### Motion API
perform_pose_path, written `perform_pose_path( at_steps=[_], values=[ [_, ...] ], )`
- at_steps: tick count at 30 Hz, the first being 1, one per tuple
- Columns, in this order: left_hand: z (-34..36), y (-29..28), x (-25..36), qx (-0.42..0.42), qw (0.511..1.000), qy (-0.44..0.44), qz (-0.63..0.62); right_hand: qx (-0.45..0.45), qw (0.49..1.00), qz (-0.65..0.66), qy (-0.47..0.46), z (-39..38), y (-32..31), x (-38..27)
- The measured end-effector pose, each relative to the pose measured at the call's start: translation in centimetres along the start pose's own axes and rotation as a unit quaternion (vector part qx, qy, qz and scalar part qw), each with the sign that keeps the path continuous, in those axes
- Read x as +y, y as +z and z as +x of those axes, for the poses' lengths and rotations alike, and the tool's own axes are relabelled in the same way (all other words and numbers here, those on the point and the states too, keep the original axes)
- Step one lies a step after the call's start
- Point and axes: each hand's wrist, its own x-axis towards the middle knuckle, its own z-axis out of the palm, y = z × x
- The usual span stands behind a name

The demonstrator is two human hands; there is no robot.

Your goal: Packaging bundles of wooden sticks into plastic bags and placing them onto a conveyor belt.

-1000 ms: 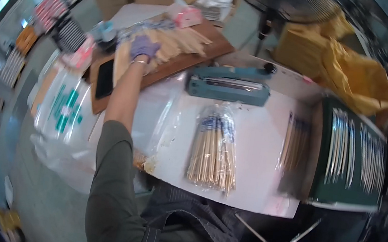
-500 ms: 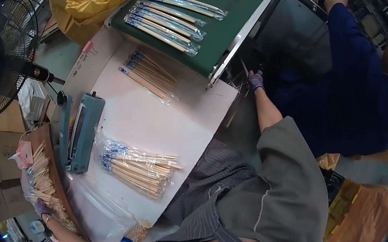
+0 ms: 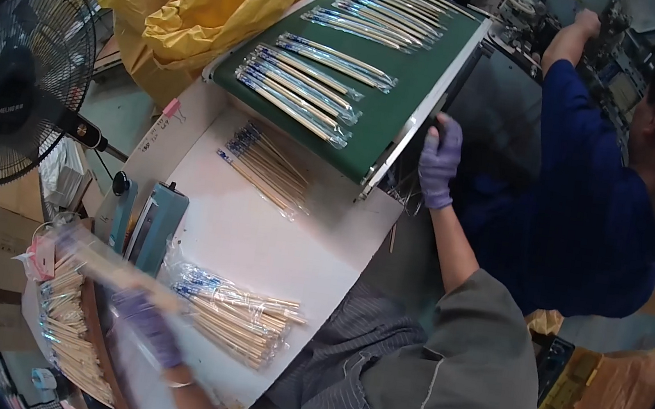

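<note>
My left hand (image 3: pixel 145 323), in a purple glove and smeared by motion, grips a blurred bundle of wrapped chopsticks (image 3: pixel 108 265) above the table's left side. Just right of it lies a large clear bag of wrapped chopsticks (image 3: pixel 238 321). My right hand (image 3: pixel 439 163), also gloved in purple, is raised beside the right edge of the green conveyor belt (image 3: pixel 303 137); its fingers point upward and nothing shows in them. Wrapped chopstick pairs (image 3: pixel 295 105) lie in rows on the belt. A smaller group of them (image 3: pixel 262 169) rests on the table below the belt's end.
A blue-green bag sealer (image 3: pixel 156 227) stands on the white table (image 3: pixel 322 245). Left of it, a bin holds loose wrapped chopsticks (image 3: pixel 74 337). A black fan (image 3: pixel 17 81) and yellow bags (image 3: pixel 216 12) are farther left. A co-worker in dark blue (image 3: pixel 584 205) reaches toward machinery at right.
My left hand has come up out of the chopstick bin with a bundle and moved right over the table. My right hand has lifted from beneath the conveyor's side to its edge. The view has shifted.
</note>
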Motion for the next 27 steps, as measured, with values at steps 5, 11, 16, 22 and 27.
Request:
perform_pose_path(
  at_steps=[5, 11, 16, 22, 27],
  values=[
    [-4.2, 15.9, 5.8, -0.142, 0.934, -0.278, -0.172, -0.138, 0.985, -0.081, -0.068, 9.8, 8.6, -1.4],
    [-5.2, 20.6, 4.7, -0.243, 0.953, -0.047, 0.176, -0.180, 0.911, -0.369, 0.034, 21.2, 15.2, 13.2],
    [-5.6, 22.4, 4.7, -0.266, 0.943, 0.018, 0.197, -0.165, 0.830, -0.488, 0.213, 27.4, 12.7, 27.7],
    [-3.5, 21.1, 7.3, -0.313, 0.915, -0.021, 0.253, -0.235, 0.827, -0.490, 0.145, 33.2, 14.1, 32.6],
    [-4.0, 22.0, 5.3, -0.308, 0.916, 0.035, 0.254, -0.258, 0.812, -0.483, 0.200, 33.6, 15.9, 31.0]
  ],
)
